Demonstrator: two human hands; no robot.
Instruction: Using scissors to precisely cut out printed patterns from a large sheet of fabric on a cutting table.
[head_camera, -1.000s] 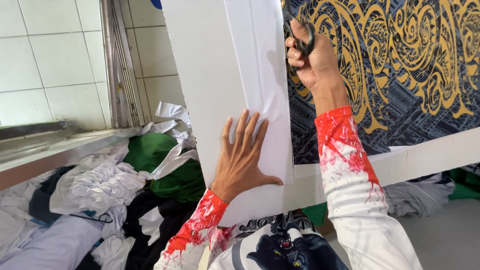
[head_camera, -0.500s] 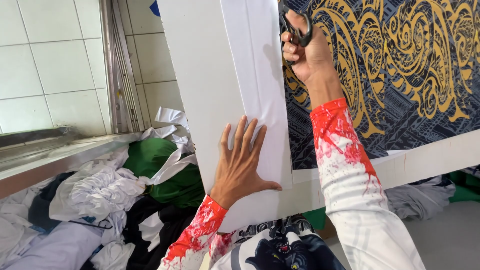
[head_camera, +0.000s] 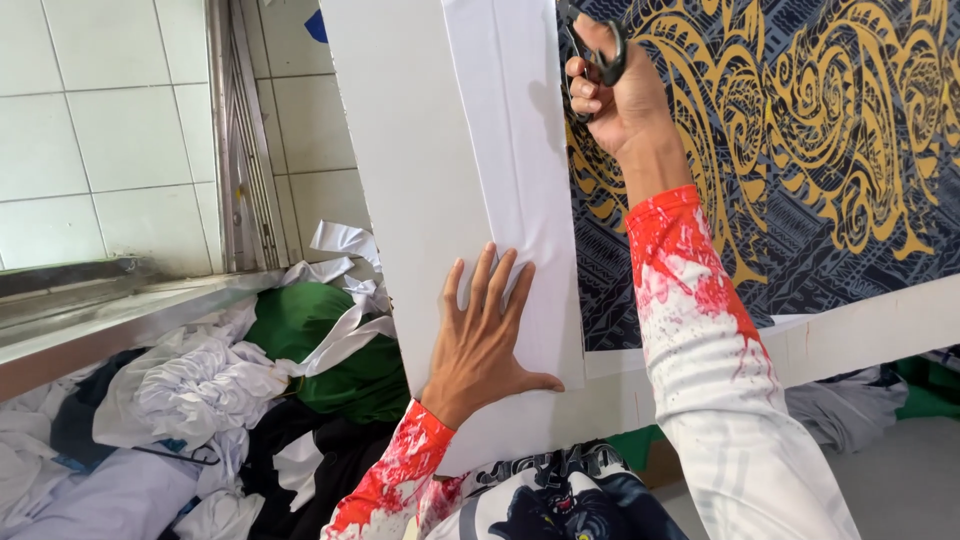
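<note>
While left hand (head_camera: 485, 335) presses flat, fingers spread, on thin white fabric strip (head_camera: 520, 150) (limp, likely shifts unless pinned), right hand (head_camera: 610, 95) grips black-handled scissors (head_camera: 592, 50).

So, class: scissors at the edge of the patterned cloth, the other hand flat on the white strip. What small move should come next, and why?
Probably another short snip further along the edge. The right hand holds the scissors where the white strip meets the patterned cloth, and more of that edge runs on out of frame. The left hand already presses the strip flat on the white table, so it looks steady enough to cut.
</note>
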